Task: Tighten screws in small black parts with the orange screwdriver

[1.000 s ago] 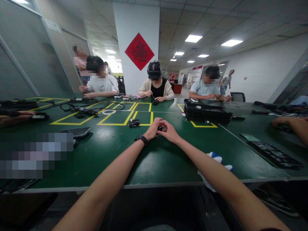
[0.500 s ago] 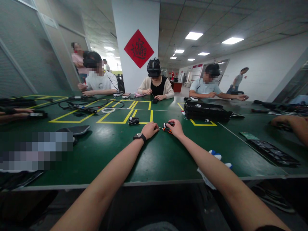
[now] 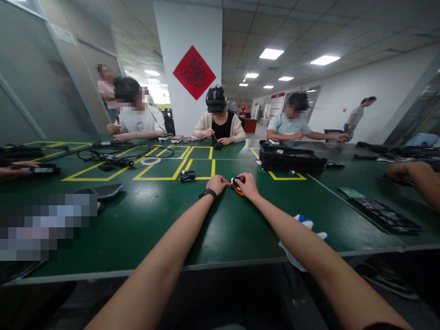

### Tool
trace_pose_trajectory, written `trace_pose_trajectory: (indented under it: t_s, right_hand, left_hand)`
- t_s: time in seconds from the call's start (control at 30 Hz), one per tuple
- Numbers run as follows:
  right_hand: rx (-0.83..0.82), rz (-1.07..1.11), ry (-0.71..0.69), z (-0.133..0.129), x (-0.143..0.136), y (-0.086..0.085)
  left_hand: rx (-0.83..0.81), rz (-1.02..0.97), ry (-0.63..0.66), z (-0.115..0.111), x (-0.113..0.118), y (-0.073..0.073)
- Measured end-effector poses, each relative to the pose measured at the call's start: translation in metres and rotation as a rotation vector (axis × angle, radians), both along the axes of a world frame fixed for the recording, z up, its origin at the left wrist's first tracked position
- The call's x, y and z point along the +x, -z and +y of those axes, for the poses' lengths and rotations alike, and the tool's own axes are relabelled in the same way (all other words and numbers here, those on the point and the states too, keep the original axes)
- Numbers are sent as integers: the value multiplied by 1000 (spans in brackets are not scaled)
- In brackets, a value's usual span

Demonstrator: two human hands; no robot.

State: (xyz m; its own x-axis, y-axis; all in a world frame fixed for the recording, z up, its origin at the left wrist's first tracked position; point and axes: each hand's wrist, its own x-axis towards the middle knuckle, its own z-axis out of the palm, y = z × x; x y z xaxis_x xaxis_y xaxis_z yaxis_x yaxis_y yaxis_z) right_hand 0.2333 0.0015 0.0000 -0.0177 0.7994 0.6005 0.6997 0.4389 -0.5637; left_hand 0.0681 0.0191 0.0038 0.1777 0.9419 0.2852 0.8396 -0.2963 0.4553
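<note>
Near the middle of the green table [image 3: 165,215], my right hand [image 3: 248,185] is closed around a small black-and-white device [image 3: 237,180]. An orange-and-black tool [image 3: 237,188] lies directly under or against that device, partly covered by the fingers. My left hand [image 3: 217,184], with a dark watch [image 3: 208,193] on its wrist, is pinched just left of the tool, on something thin that I cannot make out. A second black device [image 3: 187,176] rests on the table to the left of my left hand.
A black open case [image 3: 292,158] stands at the back right. Cables [image 3: 110,158] and a white ring [image 3: 150,161] lie left. Blue-and-white gloves [image 3: 304,222] sit by my right forearm, a dark panel [image 3: 385,213] farther right. Other people's hands work around the table.
My left hand has moved slightly right, closer to my right hand. More of the orange tool shows now. The whole view has shifted a little.
</note>
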Motion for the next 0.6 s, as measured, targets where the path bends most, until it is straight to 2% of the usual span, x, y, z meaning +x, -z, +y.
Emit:
trace_pose_trajectory:
  t_s: [0.3,0.43,0.53,0.6]
  right_hand:
    - [-175,-96,136,20,4,5]
    - [-249,-221,35,22,3,-1]
    - [-209,-364,-90,18,9,-10]
    - [-179,-431,-109,18,20,-16]
  left_hand:
    - [105,78,-34,-8,-11,11]
    - [126,104,-42,-11,-13,10]
    - [123,117,-51,-12,-13,9]
    - [96,127,-63,-13,-13,7]
